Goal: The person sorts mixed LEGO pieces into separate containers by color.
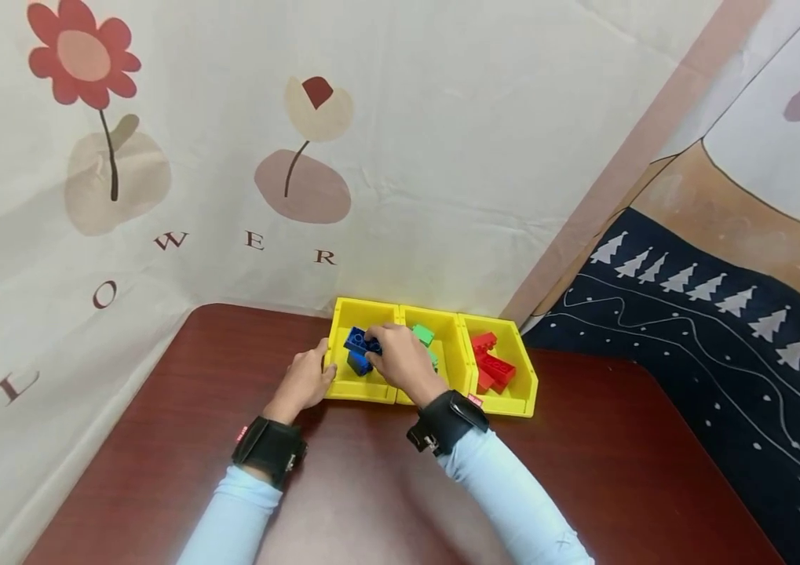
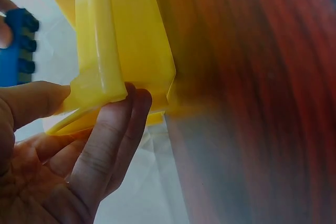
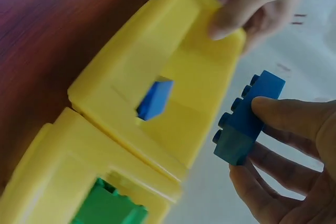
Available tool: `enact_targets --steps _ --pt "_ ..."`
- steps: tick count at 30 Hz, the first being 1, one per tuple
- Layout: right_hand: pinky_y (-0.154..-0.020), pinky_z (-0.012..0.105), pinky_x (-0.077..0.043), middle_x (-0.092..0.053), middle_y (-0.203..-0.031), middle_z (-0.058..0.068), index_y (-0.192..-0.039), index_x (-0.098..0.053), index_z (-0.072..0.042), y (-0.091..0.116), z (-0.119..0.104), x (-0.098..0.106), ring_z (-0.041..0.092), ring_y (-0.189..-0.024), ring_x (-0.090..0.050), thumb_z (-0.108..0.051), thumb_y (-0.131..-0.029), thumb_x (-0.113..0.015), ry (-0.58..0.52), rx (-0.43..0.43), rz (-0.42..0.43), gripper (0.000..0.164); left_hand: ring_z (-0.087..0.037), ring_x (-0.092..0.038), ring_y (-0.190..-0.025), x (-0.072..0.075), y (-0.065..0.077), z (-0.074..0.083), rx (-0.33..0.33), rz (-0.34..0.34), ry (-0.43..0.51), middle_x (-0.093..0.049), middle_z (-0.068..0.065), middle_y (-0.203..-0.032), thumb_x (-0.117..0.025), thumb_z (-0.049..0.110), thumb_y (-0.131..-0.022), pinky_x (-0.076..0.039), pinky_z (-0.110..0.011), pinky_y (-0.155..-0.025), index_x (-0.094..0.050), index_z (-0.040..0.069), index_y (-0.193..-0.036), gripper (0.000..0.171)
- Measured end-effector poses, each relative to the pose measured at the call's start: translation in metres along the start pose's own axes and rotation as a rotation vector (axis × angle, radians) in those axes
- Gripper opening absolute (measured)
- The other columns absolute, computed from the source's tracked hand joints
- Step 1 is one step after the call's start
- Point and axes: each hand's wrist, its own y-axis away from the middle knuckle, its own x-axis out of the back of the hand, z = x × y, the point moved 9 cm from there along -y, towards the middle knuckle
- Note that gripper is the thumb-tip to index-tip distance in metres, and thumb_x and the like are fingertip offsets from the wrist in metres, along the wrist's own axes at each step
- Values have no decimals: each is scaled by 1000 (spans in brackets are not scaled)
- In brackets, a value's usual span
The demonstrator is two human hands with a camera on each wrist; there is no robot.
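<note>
Over the left yellow bin (image 1: 364,390), my right hand (image 1: 403,357) pinches a long blue toy brick (image 3: 247,116) between thumb and fingers. In the right wrist view the brick is tilted, its row of studs facing the bin. Another blue brick (image 3: 155,99) lies inside that bin. My left hand (image 1: 304,380) grips the bin's left side wall, thumb over the rim and fingers outside, as the left wrist view shows close up at the yellow wall (image 2: 97,35).
The middle yellow bin (image 1: 451,345) has green bricks (image 1: 424,335) in it. Several red bricks (image 1: 494,369) lie in the right bin (image 1: 528,384). All three bins stand side by side on a dark red-brown table (image 1: 364,486), near its back edge before a printed cloth (image 1: 428,196).
</note>
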Motion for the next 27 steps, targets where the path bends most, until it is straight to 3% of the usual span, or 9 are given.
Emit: enact_targets --steps 5,9,17,21,27 --pt "-78 34 -58 -72 -108 13 -110 -72 -7 -14 15 -17 24 -91 -69 -21 -89 -73 25 -112 -64 26 -40 -56 -121 0 0 5 -22 3 -3 -45 -30 -145 -52 17 -101 -48 -50 -97 -25 -5 -152 62" --pt "-81 35 -57 -73 -107 10 -110 -72 -8 -22 21 -29 22 -88 -68 -24 -89 -72 36 -183 -107 27 -37 -60 -110 2 1 4 -24 12 -4 -49 -31 -141 -53 16 -100 -49 -47 -88 -26 -5 -152 62" --pt "-72 32 -58 -74 -102 6 -108 -75 -12 -27 18 -50 20 -81 -66 -27 -87 -74 137 -178 -177 26 -39 -58 -116 2 2 0 -23 20 -13 -49 -31 -141 -52 15 -101 -49 -49 -93 -27 -6 -151 61" --pt "-72 32 -57 -74 -100 5 -106 -76 -13 -28 19 -49 19 -79 -64 -27 -86 -75 146 -189 -159 24 -36 -60 -106 3 1 2 -34 31 -16 -51 -32 -138 -53 15 -100 -49 -46 -88 -28 -7 -151 61" --pt "-74 33 -58 -72 -98 6 -106 -76 -14 -24 20 -52 20 -79 -63 -28 -86 -75 150 -185 -151 24 -35 -60 -107 3 2 3 -30 34 -12 -50 -31 -140 -54 16 -100 -49 -46 -88 -29 -6 -151 61"
